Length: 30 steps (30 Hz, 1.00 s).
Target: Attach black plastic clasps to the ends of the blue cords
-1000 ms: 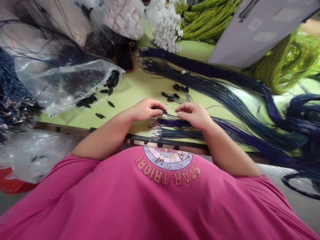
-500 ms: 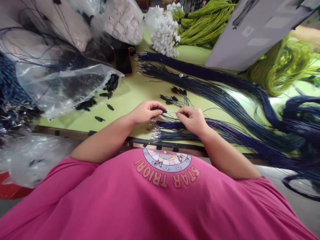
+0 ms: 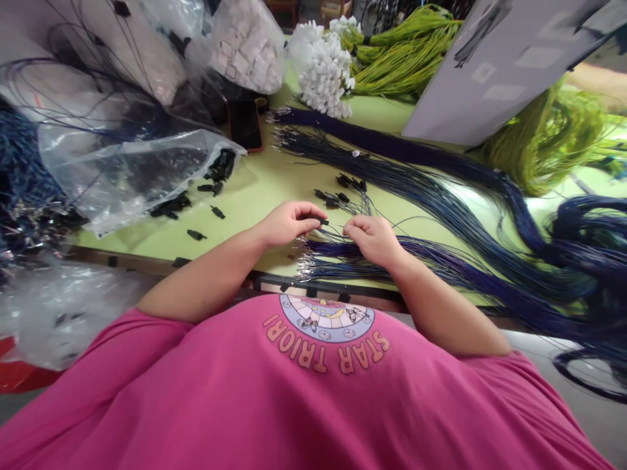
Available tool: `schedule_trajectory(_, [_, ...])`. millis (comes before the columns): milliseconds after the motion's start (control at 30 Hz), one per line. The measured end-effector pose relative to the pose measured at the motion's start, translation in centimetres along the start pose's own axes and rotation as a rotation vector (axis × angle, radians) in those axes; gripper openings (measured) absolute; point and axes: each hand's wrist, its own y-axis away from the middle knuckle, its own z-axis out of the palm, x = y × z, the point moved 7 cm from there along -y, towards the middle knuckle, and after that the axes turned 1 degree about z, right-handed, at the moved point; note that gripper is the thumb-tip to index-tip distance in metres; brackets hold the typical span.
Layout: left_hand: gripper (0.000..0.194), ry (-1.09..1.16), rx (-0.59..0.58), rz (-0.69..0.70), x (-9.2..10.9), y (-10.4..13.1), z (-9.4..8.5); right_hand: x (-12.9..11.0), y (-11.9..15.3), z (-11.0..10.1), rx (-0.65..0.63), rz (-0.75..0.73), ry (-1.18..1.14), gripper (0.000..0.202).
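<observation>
A small black connector housing (image 3: 324, 222) is pinched between the thumb and forefinger of my left hand (image 3: 292, 223). Facing it from the right, my right hand (image 3: 371, 236) has its thumb and forefinger closed on a thin wire (image 3: 341, 227), whose tip points at the housing. I cannot tell whether wire and housing touch. Beneath my hands lies a bundle of dark blue wires (image 3: 333, 248) with shiny metal terminals (image 3: 305, 261) at its left end. Just beyond, several black connectors (image 3: 337, 196) with wires attached rest on the green table (image 3: 264, 186).
Loose black connectors (image 3: 196, 234) lie at left, near an open plastic bag (image 3: 147, 163). A phone (image 3: 245, 125) lies behind. Two more dark wire bundles (image 3: 392, 140) run rightward. Yellow-green wires (image 3: 406, 55) with white connectors (image 3: 323, 68) sit at the back, beside an upright panel (image 3: 455, 85).
The view has shifted slightly, so everything sits a little lower. My right fingers have moved slightly toward the black connector housing; my left hand keeps its grip on it.
</observation>
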Motion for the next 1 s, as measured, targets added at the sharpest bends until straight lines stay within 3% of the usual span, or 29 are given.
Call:
schedule_trajectory(400, [0.027,-0.129,-0.036,0.048,-0.6,-0.3,0.8,-0.1,-0.3,2.1,-0.086,0.006,0.088,0.028])
schedule_trajectory(600, [0.027,-0.017,0.134,0.039,-0.6,-0.5,-0.7,-0.6,-0.3,0.5,-0.124,-0.132,0.227,0.022])
schedule_trajectory(667, [0.030,0.101,0.193,0.043,-0.6,-0.6,-1.3,-0.3,-0.4,-0.9,-0.088,-0.118,0.261,0.024])
schedule_trajectory(800, [0.045,0.464,0.253,-0.032,-1.3,-1.0,-2.1,2.5,-0.8,-4.4,0.138,0.142,0.013,0.030])
schedule_trajectory(900, [0.050,0.616,0.292,-0.105,-1.8,-1.1,-2.4,4.9,-1.3,-4.9,0.225,0.275,-0.225,0.020])
schedule_trajectory(1000, [0.049,0.684,0.334,-0.108,-1.9,-1.2,-2.6,6.0,-1.8,-4.4,0.256,0.279,-0.192,0.032])
